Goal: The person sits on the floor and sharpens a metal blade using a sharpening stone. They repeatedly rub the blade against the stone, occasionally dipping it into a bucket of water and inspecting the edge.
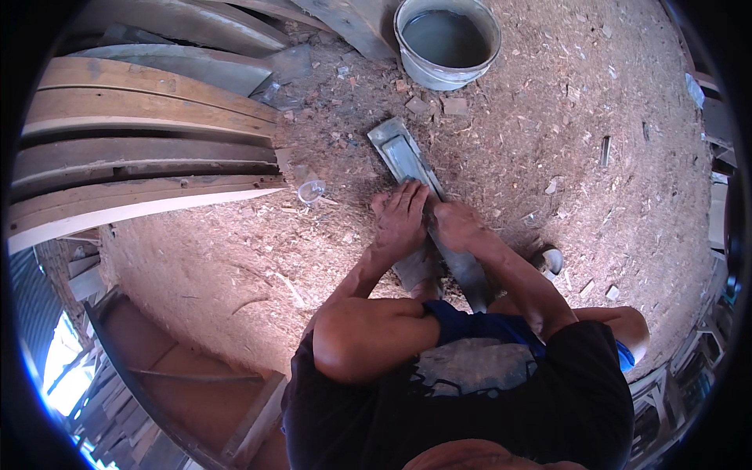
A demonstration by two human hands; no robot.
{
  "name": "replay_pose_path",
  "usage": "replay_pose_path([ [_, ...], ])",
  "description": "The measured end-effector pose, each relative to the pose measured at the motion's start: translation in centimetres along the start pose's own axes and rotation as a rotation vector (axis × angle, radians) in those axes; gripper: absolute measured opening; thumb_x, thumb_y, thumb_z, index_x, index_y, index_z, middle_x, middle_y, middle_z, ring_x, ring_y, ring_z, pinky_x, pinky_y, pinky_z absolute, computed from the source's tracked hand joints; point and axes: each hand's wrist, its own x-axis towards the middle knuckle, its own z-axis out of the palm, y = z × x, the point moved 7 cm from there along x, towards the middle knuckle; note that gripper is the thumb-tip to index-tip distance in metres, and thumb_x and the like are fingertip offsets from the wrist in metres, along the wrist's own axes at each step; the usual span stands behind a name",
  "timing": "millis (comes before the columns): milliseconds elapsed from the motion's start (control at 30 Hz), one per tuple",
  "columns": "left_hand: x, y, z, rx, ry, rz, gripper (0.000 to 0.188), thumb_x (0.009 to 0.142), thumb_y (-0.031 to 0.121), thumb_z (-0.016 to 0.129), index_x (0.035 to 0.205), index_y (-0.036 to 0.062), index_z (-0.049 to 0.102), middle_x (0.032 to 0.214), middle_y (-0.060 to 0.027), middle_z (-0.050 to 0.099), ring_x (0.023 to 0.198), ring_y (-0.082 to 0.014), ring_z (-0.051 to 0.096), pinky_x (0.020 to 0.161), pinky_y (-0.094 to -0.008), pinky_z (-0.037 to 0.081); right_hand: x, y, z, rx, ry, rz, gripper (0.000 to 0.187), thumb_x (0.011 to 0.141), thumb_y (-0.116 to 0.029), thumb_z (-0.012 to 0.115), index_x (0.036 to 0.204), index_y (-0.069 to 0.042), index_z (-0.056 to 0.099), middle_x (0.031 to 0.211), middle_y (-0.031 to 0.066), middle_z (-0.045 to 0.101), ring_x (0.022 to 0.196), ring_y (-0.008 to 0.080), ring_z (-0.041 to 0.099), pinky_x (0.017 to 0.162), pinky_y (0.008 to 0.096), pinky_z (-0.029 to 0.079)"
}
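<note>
A long, narrow grey board (464,272) lies on the ground, slanting from between my legs toward the far left. On its far part sits a pale grey block with a wet-looking top, like a sharpening stone (404,159). My left hand (403,217) presses down at the near end of the stone, fingers close together and bent over it. Just to its right, my right hand (457,225) is closed in a fist against the board's edge. Whatever lies between or under the fingers is hidden. My foot (419,274) rests beside the board.
A pale bucket of grey water (445,43) stands beyond the stone. Curved timbers (149,149) are stacked at the left. A clear plastic cup (311,191) lies near their ends. A small round object (551,260) sits to the right on shavings-covered ground (619,180). A brown wooden frame (188,376) is lower left.
</note>
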Motion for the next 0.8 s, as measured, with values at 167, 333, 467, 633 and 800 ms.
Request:
replay_pose_path([
  [167, -0.6, -1.3, -3.7, -0.195, 0.048, -0.137, 0.077, 0.081, 0.02, 0.075, 0.15, 0.0042, 0.043, 0.134, -0.016, 0.061, 0.128, -0.0349, 0.057, 0.108, -0.0522, 0.032, -2.3, -2.3, -2.7, 0.159, 0.061, -0.003, 0.053, 0.096, -0.018, 0.055, 0.148, -0.008, 0.048, 0.1, 0.03, 0.071, 0.097, 0.0486, 0.069, 0.09, 0.0553, 0.055],
  [333, -0.5, -5.8, -4.0, -0.866, 0.304, -0.443, 0.065, 0.093, 0.014, 0.075, 0.147, 0.0017, 0.04, 0.126, -0.0138, 0.061, 0.112, -0.0252, 0.063, 0.098, -0.0409, 0.049, -3.1, -3.7, -3.6, 0.276, 0.254, -0.017, 0.05, 0.1, -0.022, 0.056, 0.148, -0.01, 0.045, 0.091, 0.0283, 0.07, 0.089, 0.0509, 0.068, 0.084, 0.0586, 0.053],
  [467, 0.1, -6.0, -2.3, -1.515, 0.267, -0.661, 0.029, 0.101, 0.012, 0.068, 0.126, 0.0039, 0.057, 0.104, -0.005, 0.066, 0.084, -0.0102, 0.064, 0.075, -0.0266, 0.056, -2.8, -4.1, -4.2, 0.258, 0.288, -0.024, 0.042, 0.102, -0.023, 0.054, 0.142, -0.013, 0.046, 0.101, 0.0284, 0.07, 0.094, 0.0509, 0.067, 0.089, 0.0585, 0.052],
  [633, 0.6, -5.8, -2.2, -1.576, 0.276, -0.689, 0.018, 0.101, 0.019, 0.069, 0.111, 0.0053, 0.063, 0.085, -0.0011, 0.066, 0.069, -0.0087, 0.062, 0.065, -0.0266, 0.055, -3.2, -3.8, -4.6, 0.323, 0.45, -0.081, 0.032, 0.101, -0.021, 0.056, 0.132, -0.01, 0.055, 0.11, 0.0293, 0.068, 0.099, 0.0505, 0.066, 0.089, 0.0581, 0.052],
  [800, 0.1, -6.1, -1.8, -1.735, 0.36, -0.853, 0.023, 0.101, 0.025, 0.07, 0.107, 0.0038, 0.064, 0.084, -0.003, 0.067, 0.066, -0.0111, 0.065, 0.061, -0.0285, 0.055, -3.4, -3.9, -4.4, 0.302, 0.474, -0.163, 0.033, 0.1, -0.013, 0.057, 0.131, -0.003, 0.054, 0.108, 0.0288, 0.066, 0.098, 0.0496, 0.064, 0.087, 0.0564, 0.05],
])
